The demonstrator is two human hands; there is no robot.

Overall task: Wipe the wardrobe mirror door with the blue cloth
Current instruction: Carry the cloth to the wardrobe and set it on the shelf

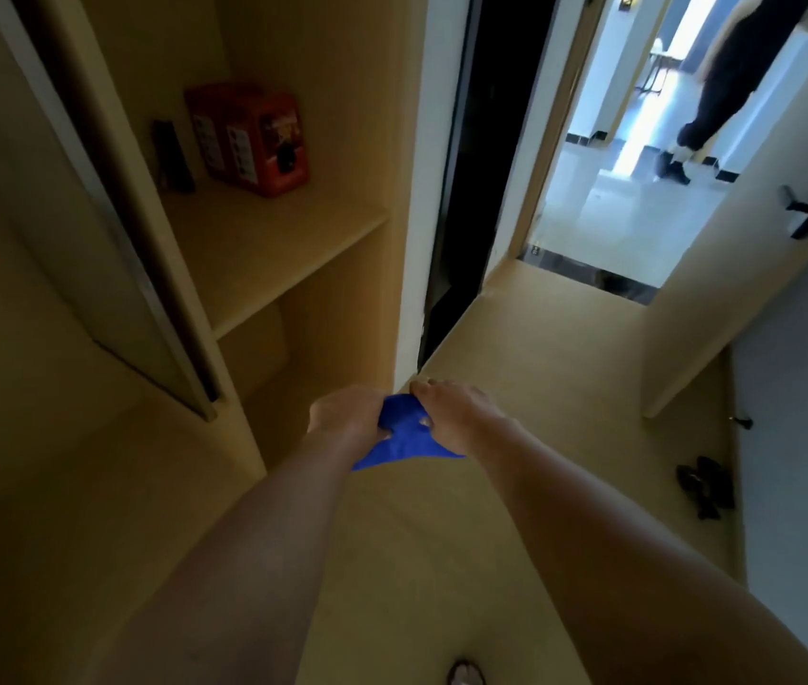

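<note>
Pale wooden floor (540, 348) lies below you, beside an open wooden wardrobe (263, 249). Your left hand (345, 415) and right hand (451, 412) both pinch a crumpled blue cloth (404, 437) between them.

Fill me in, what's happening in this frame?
A person holds a blue cloth in both hands, left hand and right hand each with a grip on it, low in front of an open wardrobe. The sliding mirror door sits to the left, not yet touched by the cloth. A red box stands on the wardrobe shelf. Another person stands beyond the open room door.
</note>
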